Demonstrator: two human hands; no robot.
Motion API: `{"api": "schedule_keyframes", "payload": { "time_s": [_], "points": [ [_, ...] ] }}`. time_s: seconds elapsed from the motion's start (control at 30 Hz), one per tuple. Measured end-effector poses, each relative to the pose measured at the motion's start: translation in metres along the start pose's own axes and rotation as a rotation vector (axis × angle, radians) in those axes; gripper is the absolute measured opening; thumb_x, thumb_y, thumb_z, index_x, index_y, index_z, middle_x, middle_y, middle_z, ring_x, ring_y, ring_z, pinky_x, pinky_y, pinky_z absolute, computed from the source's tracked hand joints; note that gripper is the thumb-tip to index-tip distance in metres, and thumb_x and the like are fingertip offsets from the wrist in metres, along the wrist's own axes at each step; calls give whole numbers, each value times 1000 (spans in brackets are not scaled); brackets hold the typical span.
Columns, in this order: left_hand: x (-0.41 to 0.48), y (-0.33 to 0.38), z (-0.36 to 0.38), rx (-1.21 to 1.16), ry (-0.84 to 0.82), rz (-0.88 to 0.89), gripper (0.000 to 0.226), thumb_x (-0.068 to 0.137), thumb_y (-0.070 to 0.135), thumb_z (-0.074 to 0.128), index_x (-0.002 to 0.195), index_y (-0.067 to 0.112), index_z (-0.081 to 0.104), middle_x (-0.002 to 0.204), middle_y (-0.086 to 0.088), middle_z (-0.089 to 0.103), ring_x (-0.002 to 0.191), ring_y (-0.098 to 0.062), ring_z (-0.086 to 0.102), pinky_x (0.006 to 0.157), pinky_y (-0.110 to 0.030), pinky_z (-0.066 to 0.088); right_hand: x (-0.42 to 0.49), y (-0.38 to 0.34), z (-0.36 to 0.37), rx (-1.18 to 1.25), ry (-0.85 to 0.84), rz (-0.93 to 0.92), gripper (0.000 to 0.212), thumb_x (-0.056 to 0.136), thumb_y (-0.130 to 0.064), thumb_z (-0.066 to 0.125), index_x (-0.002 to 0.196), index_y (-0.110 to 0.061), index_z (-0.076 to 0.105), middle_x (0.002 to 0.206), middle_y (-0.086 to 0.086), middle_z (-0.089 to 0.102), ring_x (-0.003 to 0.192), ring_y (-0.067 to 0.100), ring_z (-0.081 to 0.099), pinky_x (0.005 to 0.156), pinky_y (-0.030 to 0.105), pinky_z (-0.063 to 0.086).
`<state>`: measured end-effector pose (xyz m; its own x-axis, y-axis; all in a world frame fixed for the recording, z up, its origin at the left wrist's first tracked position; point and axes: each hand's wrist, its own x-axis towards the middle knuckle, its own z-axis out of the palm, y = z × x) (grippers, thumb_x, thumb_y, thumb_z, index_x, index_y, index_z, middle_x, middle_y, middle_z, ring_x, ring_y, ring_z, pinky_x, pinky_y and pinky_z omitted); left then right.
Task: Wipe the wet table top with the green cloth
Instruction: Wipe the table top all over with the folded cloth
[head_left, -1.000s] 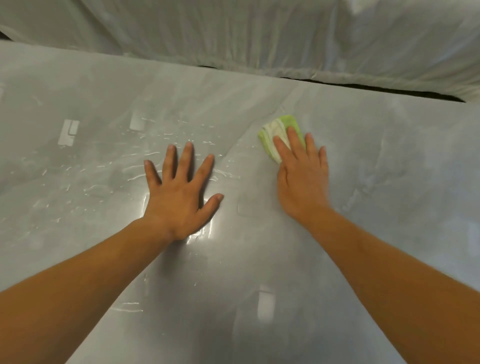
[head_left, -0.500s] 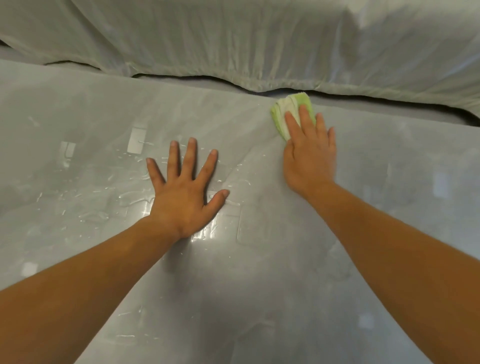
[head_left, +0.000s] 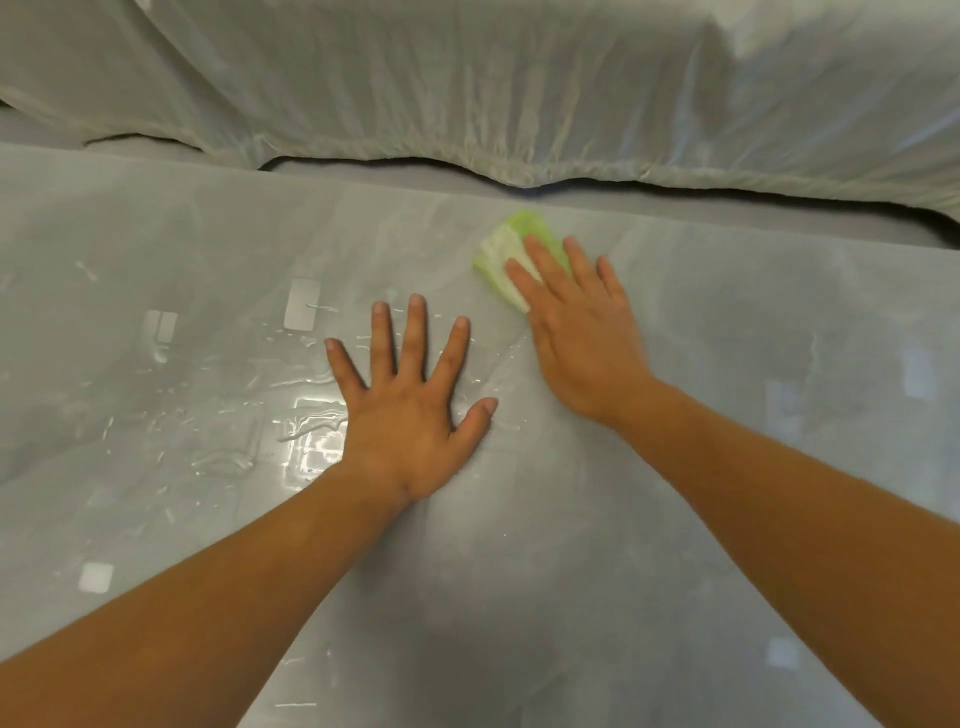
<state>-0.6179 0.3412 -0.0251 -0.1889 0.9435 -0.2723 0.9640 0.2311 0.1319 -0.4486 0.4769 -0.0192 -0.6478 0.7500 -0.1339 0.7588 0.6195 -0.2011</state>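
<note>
The right hand (head_left: 582, 332), flat on the green cloth (head_left: 511, 249), has swept back leftward from the far edge. The left hand (head_left: 410, 410) stays splayed, grasping nothing (bracing), while droplets (head_left: 228, 415) on the desk (head_left: 779, 467) at left await wiping.

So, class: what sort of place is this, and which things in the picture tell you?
Probably an indoor room: a glossy grey table top mirrors ceiling lights, and pale sheeting drapes something behind it. Beyond that, I cannot tell.

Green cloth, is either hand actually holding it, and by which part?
The right hand pins the green cloth flat under its fingers, covering the near part; it is pressed, not gripped. The left hand lies spread on the table top, holding nothing.
</note>
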Motion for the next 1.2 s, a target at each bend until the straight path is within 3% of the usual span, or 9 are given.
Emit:
{"api": "schedule_keyframes", "payload": {
  "time_s": [0.1,0.27,0.47,0.6,0.7,0.87,0.93,1.07,1.2],
  "points": [
    [0,-1,-3,-23,-24,6,77,92,75,10,156,39,-9,165,-4,-22,146,-33,-31,110,-72,-11,2,17,-10,18,-69,-95,53,104,-24,31,156,-30,23,167,-5,13,153,30,9,123,52,6],
    [-1,-11,-15,-179,-50,14,76,93,74,8,155,35,-14,164,-4,-25,145,-24,-34,114,-64,-14,40,-25,-6,66,71,281,55,102,-24,32,156,-29,24,167,-2,13,152,33,12,122,54,10],
    [-26,-47,-20,-76,-70,59,79,94,70,12,158,26,-5,165,-9,-20,148,-29,-29,117,-61,-12,-34,-52,8,51,-44,-15,53,102,-34,30,155,-32,29,166,-5,18,153,28,12,123,50,9],
    [-33,-62,-16,-43,-89,115,77,94,70,11,158,29,-5,165,-6,-22,147,-28,-30,117,-62,-11,5,-36,3,85,44,221,51,103,-30,33,154,-32,27,166,-3,15,153,32,11,122,51,7],
    [-33,-64,-15,-69,-86,132,77,95,68,13,158,28,-6,164,-5,-24,146,-27,-33,116,-61,-14,0,-70,12,90,112,358,52,103,-29,33,155,-29,26,167,0,13,152,35,10,122,54,11],
    [-39,-74,-17,-220,-70,190,72,97,64,13,159,26,10,166,-4,-15,148,-21,-28,117,-55,-17,-68,-88,22,43,-44,2,53,102,-33,30,155,-33,26,166,-5,12,154,29,10,123,52,10],
    [-42,-80,-19,-229,-53,209,72,97,64,13,157,24,18,167,-5,-7,150,-20,-22,119,-53,-14,-49,-64,14,38,-34,40,51,103,-34,30,154,-34,27,166,-6,14,153,30,12,123,54,11],
    [-59,-80,-16,-203,-24,207,70,98,61,17,156,22,22,167,-10,-1,152,-24,-15,120,-50,-13,-22,-80,15,129,90,370,51,104,-28,36,154,-31,29,166,0,15,152,35,13,121,54,11],
    [-84,-72,-11,-177,-57,187,71,98,61,16,158,23,16,167,-9,-7,151,-25,-20,120,-54,-9,-98,-122,36,76,40,67,53,102,-27,35,154,-33,28,166,-2,15,153,31,13,121,55,16]
  ]
}}
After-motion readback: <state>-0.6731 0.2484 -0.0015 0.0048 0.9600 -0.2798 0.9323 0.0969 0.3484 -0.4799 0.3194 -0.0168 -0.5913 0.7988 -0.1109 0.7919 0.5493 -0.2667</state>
